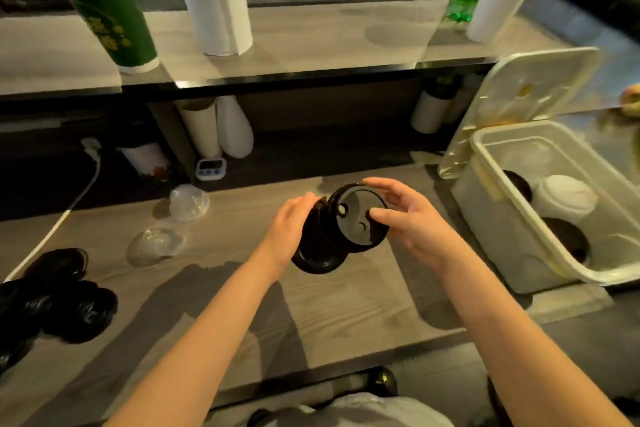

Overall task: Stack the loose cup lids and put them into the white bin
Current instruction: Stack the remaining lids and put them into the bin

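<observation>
- My left hand (291,229) grips the stack of black round plastic cup lids (332,236) from its left side, fingers wrapped round the middle.
- My right hand (412,222) holds the stack's top end, thumb pressed on the uppermost lid's face and fingers curved over its far rim.
- I see the stack held tilted in the air above the grey wood-grain counter (346,305).
- The white rectangular plastic bin (498,236) stands just right of my hands, its flat white cover (519,97) propped open behind it; black lids and one white lid lie inside.
- More loose black lids (69,302) lie heaped at the counter's left edge, with two clear dome lids (188,201) nearer the middle.
</observation>
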`<state>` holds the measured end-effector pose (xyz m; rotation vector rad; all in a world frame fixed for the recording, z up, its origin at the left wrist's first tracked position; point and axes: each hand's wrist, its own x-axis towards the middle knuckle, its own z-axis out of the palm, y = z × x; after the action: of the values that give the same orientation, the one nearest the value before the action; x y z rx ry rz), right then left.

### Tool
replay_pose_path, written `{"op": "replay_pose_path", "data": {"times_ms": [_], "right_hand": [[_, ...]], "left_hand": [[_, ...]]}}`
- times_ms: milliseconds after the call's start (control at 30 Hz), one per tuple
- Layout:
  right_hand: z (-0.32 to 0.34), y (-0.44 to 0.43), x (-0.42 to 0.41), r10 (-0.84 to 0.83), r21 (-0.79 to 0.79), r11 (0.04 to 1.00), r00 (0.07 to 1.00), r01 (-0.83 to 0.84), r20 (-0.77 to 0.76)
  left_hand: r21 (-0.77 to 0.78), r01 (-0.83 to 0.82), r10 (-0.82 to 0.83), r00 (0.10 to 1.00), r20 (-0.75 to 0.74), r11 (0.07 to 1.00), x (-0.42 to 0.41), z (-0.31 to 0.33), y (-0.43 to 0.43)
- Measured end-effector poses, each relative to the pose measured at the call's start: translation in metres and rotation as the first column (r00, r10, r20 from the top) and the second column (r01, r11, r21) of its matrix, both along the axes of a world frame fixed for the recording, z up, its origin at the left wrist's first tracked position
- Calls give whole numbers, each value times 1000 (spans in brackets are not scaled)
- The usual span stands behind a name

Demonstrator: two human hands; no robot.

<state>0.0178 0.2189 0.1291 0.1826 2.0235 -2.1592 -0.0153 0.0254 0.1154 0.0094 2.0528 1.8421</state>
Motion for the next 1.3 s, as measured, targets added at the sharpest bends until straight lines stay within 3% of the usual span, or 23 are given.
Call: {"op": "replay_pose_path", "data": {"times_ms": [133,333,500,667,867,967,1067,1100,1200,1300], "right_hand": [[12,76,7,-194,-44,980,980,192,-47],[23,182,17,-417,-40,909,905,415,-84],[21,258,29,-473,141,869,880,474,-41],[6,308,45,-446,285,868,891,407,85],[-16,316,53,-328,373,890,936,261,129],[-28,316,54,-321,546,814,936,197,141],[-35,319,53,-298,799,589,951,119,78],[-35,319,53,-291,826,555,954,103,76],[-33,319,52,-260,833,550,960,62,100],[-22,319,46,-318,764,614,948,197,11]], "left_hand": [[-38,-5,2,996,-88,999,-9,6,63],[-98,21,-30,995,-95,995,-16,2,152],[-96,43,-57,986,-154,994,-12,4,219],[-105,57,-73,985,-155,993,-8,-1,265],[-83,33,-45,986,-158,996,-7,-9,292],[-73,10,-21,988,-154,997,-9,-11,297],[-73,-8,-4,988,-156,997,-11,-14,300],[-74,-12,1,988,-154,997,-12,-14,302],[-97,-35,18,985,-171,995,-16,-14,307],[-69,-20,6,982,-189,997,-21,-8,315]]}}
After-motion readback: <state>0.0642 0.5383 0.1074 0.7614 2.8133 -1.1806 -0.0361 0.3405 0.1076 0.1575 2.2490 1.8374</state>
